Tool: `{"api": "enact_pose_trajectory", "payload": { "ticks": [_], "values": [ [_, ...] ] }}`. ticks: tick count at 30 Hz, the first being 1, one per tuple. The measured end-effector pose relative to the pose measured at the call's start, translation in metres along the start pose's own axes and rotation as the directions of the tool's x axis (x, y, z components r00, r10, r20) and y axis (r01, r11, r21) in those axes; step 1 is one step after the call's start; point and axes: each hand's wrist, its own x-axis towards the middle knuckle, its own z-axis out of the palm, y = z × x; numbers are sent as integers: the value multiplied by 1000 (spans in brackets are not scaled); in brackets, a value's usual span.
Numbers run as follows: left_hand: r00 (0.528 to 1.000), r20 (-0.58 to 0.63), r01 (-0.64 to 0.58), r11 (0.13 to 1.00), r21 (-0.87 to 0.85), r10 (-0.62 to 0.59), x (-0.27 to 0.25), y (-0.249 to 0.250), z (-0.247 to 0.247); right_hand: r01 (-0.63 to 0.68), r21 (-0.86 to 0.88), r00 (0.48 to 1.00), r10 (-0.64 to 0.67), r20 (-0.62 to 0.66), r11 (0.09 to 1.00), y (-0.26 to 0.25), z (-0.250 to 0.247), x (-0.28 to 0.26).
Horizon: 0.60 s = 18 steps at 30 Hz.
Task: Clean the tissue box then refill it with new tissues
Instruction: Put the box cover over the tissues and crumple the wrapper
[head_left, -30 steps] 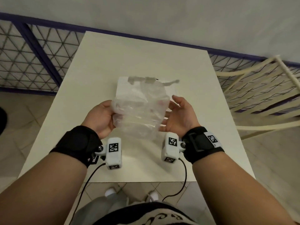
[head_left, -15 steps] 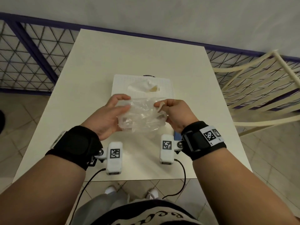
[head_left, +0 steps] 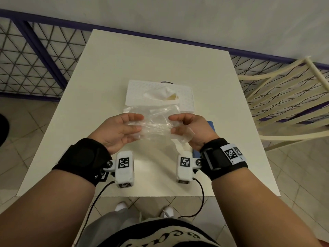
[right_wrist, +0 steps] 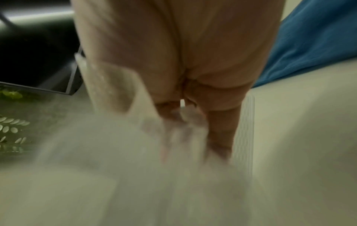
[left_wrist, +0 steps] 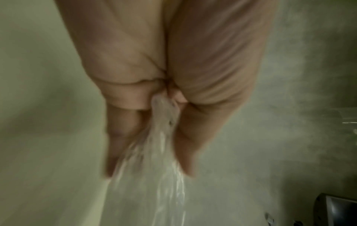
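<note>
A white perforated tissue box (head_left: 185, 99) lies flat in the middle of the table, with a tissue (head_left: 158, 94) poking out of its top slot. Just in front of it I hold a crumpled clear plastic wrapper (head_left: 154, 124) between both hands. My left hand (head_left: 122, 130) pinches its left side between thumb and fingers, as the left wrist view shows with the wrapper (left_wrist: 156, 152) running between them. My right hand (head_left: 185, 128) grips the right side, and a loose strip of the wrapper hangs down past the wrist. The right wrist view is blurred, showing the wrapper (right_wrist: 135, 152) under the fingers.
The white table (head_left: 110, 72) stands against a purple-trimmed wall. A blue cloth (head_left: 211, 126) lies under my right hand. A cream lattice chair (head_left: 284, 97) stands at the right, and a purple mesh fence (head_left: 35, 59) at the left.
The wrapper was held up and spread in front of the box one second ago; both hands have since lowered and bunched it, uncovering the box and its tissue.
</note>
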Motion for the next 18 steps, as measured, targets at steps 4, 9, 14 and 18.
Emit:
{"api": "enact_pose_trajectory", "payload": {
  "ticks": [4,9,14,18],
  "values": [
    [999,37,19,1000,-4,-19,-3,-1,4,-69,11,998,69,10,998,4,-3,-3],
    [998,-8,-64,994,85,65,-3,-5,13,42,-264,999,-46,-8,964,11,0,-12],
    [995,87,-55,979,199,39,-12,-7,5,165,-295,976,-199,-88,941,15,-13,-10],
    [997,74,5,942,335,-31,-44,-15,-33,361,-166,872,-395,-289,918,-8,-65,2]
  ]
}}
